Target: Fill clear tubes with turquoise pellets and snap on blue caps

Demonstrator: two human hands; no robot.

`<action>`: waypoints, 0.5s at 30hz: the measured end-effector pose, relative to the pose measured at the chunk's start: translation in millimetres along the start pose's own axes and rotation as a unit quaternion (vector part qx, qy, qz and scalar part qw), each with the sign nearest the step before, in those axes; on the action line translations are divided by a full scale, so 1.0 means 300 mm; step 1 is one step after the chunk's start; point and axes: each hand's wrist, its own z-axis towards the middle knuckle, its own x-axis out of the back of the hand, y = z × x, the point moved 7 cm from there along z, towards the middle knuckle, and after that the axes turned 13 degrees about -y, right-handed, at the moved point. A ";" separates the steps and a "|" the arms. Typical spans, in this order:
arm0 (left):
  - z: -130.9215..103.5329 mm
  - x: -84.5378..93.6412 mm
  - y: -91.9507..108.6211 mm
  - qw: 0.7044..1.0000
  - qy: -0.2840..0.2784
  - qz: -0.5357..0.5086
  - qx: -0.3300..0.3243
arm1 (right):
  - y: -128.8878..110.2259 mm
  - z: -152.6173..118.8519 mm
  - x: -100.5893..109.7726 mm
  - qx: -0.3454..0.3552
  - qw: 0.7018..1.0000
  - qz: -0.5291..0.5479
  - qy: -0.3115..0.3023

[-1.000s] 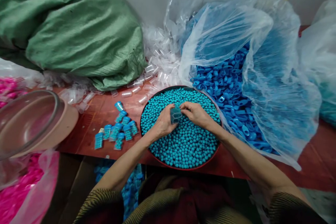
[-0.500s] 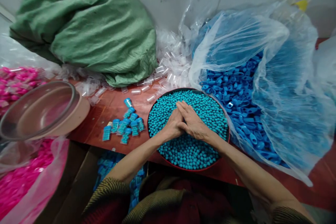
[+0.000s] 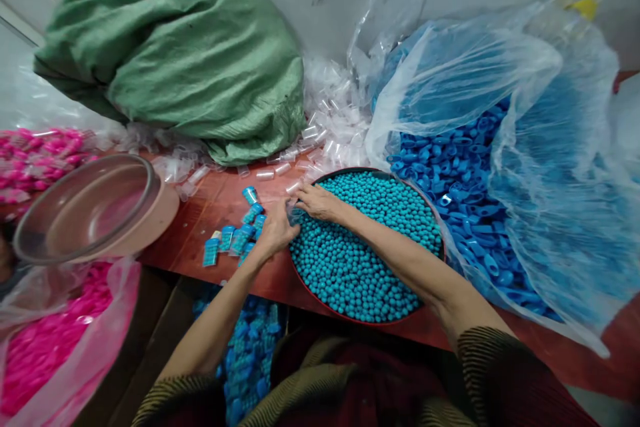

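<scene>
A round tray (image 3: 370, 260) full of small turquoise beads stands at the table's front edge. Over its left rim, my left hand (image 3: 277, 230) is closed around a small clear plastic tube (image 3: 291, 211). My right hand (image 3: 319, 203) reaches across the beads, its fingers bent together at the same tube; whether they grip it or something else is too small to tell. Just left of my left hand lie several small bead-filled containers with blue caps (image 3: 211, 252). Behind the tray is a heap of clear tubes (image 3: 340, 127).
A big green sack (image 3: 210, 60) stands at the back left. Stacked basins (image 3: 170, 210) and a bag of pink parts (image 3: 55, 340) are at the left. An open bag of blue parts (image 3: 460, 193) is at the right. Filled containers (image 3: 250, 353) lie below the table edge.
My hands, which were together over the middle of the beads, have moved left to the tray's rim. A clear tube now shows between them. The view has shifted slightly.
</scene>
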 end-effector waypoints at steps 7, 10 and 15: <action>0.059 -0.002 0.043 0.989 -0.068 0.100 -0.088 | 0.033 -0.077 -0.075 -0.004 0.997 -0.047 -0.065; 0.065 -0.038 0.112 0.973 -0.099 0.173 -0.119 | 0.043 -0.129 -0.069 -0.014 0.994 -0.072 -0.081; 0.055 -0.118 0.210 0.961 -0.148 0.202 -0.118 | 0.054 -0.250 -0.035 -0.037 0.995 -0.055 -0.078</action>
